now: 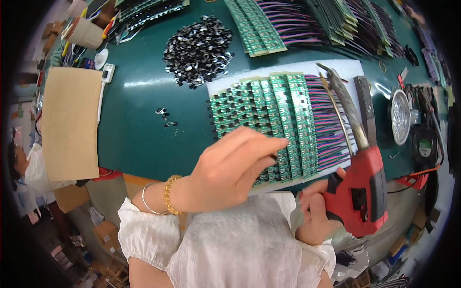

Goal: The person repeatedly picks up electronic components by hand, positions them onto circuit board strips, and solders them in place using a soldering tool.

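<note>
Over the lower part of the green circuit boards (300, 110), my left hand (235, 163) is closed in a pinch. A small black component (274, 157) shows between its thumb and fingers. My right hand (317, 216) grips a red soldering gun (360, 192), whose long metal tip and thin brass-coloured tube slant up over the wires. The boards lie side by side in overlapping strips on a white foam sheet (357, 72). Black components stand on the left strips; pink, blue and black wires (329, 120) run out to the right.
A heap of small black components (199, 50) lies on the green table (139, 110), with a few loose ones (163, 114) nearer. More wired boards (254, 29) stand at the back. A cardboard sheet (72, 125) covers the left side. A metal dish (400, 117) and fan (425, 146) are right.
</note>
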A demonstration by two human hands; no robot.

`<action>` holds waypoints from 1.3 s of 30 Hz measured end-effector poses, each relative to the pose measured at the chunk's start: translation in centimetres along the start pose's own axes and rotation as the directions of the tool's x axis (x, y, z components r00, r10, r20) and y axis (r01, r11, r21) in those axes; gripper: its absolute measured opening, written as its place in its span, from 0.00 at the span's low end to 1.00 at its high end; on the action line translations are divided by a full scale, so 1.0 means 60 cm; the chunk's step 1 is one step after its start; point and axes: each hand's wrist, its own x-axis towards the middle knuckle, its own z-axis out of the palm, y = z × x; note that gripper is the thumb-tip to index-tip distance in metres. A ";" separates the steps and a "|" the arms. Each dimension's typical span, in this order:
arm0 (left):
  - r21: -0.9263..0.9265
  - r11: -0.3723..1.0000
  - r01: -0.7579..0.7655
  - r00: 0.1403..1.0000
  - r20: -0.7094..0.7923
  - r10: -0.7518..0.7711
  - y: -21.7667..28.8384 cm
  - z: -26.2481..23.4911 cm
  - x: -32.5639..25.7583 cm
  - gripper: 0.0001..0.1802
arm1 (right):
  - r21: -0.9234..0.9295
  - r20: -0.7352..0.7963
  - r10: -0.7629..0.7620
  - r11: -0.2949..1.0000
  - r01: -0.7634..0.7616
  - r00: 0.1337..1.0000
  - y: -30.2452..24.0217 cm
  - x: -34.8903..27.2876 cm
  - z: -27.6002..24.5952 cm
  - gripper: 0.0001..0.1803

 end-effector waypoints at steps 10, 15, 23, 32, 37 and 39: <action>0.062 0.981 -0.186 0.976 0.131 0.177 0.009 0.034 -0.019 0.24 | -0.127 0.261 0.119 0.988 -0.088 0.958 -0.031 0.035 0.003 0.05; 0.043 0.959 -0.282 0.948 0.167 0.271 -0.001 0.035 -0.011 0.24 | -0.146 0.229 -0.113 0.978 0.149 0.967 0.004 0.029 -0.003 0.38; 0.126 0.898 -0.422 0.902 0.157 0.402 -0.012 0.035 0.000 0.17 | -0.168 0.135 -0.108 0.977 0.130 0.985 0.041 0.020 -0.021 0.38; 0.356 0.921 -0.158 0.982 -0.037 0.183 -0.070 -0.005 0.053 0.11 | 0.089 0.001 0.058 0.994 -0.058 0.998 0.007 -0.011 -0.009 0.36; 0.336 0.938 -0.082 0.997 0.015 0.082 -0.106 -0.012 0.067 0.10 | 0.082 0.138 0.045 0.995 -0.056 0.989 0.034 -0.009 -0.048 0.37; 0.343 0.934 -0.096 0.995 0.038 0.089 -0.107 -0.017 0.068 0.11 | 0.071 0.189 0.037 0.996 -0.051 0.981 0.034 -0.005 -0.041 0.37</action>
